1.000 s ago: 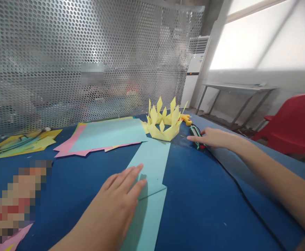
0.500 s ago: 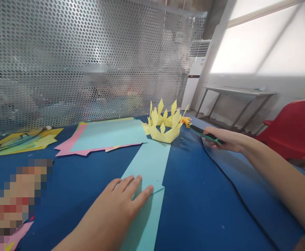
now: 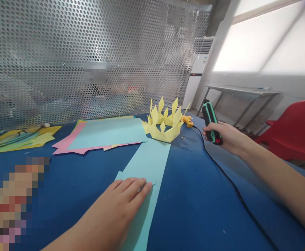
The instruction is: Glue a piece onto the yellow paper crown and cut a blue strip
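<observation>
My left hand (image 3: 127,198) lies flat on a long light blue paper strip (image 3: 152,157), fingers lightly spread. A thin dark line shows near its fingertips. In my right hand (image 3: 217,134) is a black and green tool (image 3: 210,118), held raised at the right; what kind of tool it is I cannot tell. A yellow paper crown (image 3: 165,130) stands at the far end of the strip. Behind its right side rests a yellow-orange tool (image 3: 187,121) with a black cord (image 3: 227,174) that runs toward the lower right.
A stack of blue, pink and yellow sheets (image 3: 110,134) lies left of the crown. Yellow paper scraps (image 3: 44,137) with dark strands are at the far left. A perforated metal screen (image 3: 90,52) stands behind; a red chair (image 3: 293,129) is at the right.
The black and green tool has swung upright in my right hand, away from the yellow-orange tool. My left hand's fingers have drawn closer together, and the near part of the strip has shifted left.
</observation>
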`<state>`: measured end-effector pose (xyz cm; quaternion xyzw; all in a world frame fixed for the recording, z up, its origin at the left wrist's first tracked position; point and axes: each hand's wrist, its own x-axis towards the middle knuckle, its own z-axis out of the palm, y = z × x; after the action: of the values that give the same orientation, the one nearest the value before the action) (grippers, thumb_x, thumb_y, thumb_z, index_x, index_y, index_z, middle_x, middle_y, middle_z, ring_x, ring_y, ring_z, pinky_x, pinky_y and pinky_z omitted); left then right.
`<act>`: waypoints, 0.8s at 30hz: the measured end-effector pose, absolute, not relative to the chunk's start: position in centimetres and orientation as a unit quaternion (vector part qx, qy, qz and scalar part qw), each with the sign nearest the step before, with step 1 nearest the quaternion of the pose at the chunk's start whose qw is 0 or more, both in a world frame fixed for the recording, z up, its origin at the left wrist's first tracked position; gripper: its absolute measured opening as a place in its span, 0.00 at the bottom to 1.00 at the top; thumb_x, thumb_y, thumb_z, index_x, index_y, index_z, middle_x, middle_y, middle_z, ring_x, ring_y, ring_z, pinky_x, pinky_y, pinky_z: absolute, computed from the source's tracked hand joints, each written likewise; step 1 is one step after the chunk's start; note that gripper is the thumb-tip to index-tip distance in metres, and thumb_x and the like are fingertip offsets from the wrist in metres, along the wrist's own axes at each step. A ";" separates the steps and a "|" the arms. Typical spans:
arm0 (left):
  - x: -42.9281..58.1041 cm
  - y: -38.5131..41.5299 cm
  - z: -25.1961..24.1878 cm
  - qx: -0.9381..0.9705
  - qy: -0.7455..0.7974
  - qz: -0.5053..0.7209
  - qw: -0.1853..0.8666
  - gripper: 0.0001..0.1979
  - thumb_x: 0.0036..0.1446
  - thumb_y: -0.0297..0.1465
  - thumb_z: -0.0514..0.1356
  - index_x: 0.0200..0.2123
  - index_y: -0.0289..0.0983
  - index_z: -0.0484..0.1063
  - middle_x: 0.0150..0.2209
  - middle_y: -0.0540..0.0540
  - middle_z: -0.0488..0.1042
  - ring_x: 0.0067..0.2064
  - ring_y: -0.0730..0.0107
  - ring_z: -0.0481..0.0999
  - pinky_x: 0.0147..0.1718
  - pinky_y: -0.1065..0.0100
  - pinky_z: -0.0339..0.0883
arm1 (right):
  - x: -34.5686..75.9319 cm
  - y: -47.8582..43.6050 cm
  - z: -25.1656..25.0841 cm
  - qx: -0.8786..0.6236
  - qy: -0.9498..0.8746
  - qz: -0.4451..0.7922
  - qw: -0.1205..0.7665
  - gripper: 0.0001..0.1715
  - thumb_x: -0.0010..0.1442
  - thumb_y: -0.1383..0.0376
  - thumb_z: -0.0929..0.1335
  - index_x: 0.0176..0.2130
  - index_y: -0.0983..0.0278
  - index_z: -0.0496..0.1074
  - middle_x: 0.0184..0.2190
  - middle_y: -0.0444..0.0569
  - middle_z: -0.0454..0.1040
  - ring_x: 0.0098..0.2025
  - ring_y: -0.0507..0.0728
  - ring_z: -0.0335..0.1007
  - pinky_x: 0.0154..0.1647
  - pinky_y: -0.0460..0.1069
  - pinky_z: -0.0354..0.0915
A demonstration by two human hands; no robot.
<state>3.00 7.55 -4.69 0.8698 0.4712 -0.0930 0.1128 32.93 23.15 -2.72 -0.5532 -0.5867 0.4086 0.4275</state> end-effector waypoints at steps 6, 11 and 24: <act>3.3 7.5 -4.2 0.854 0.493 -0.124 0.115 0.41 0.46 0.21 0.53 0.66 0.43 0.53 0.65 0.41 0.60 0.62 0.47 0.63 0.55 0.44 0.62 | 32.4 22.8 -3.1 -0.532 -0.681 0.279 0.418 0.11 0.49 0.66 0.67 0.35 0.60 0.62 0.31 0.44 0.66 0.29 0.52 0.60 0.27 0.48 0.56; 3.4 7.8 -4.5 0.845 0.505 -0.123 0.126 0.39 0.47 0.22 0.53 0.65 0.45 0.55 0.66 0.43 0.58 0.63 0.46 0.60 0.56 0.43 0.61 | 31.4 21.9 -3.4 -0.483 -0.772 0.219 0.349 0.16 0.43 0.67 0.67 0.36 0.60 0.65 0.28 0.40 0.65 0.28 0.52 0.58 0.31 0.48 0.56; 2.5 7.2 -5.9 0.880 0.459 -0.065 0.102 0.42 0.43 0.18 0.51 0.65 0.41 0.54 0.62 0.43 0.65 0.60 0.53 0.65 0.54 0.48 0.63 | 31.0 22.6 -5.7 -0.408 -0.892 0.074 0.182 0.31 0.49 0.67 0.65 0.54 0.59 0.69 0.50 0.51 0.70 0.51 0.62 0.68 0.54 0.58 0.64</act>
<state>2.54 7.22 -5.95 0.8804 0.4586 -0.0646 0.1022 31.05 22.56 -5.68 -0.4078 -0.8917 0.0735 0.1823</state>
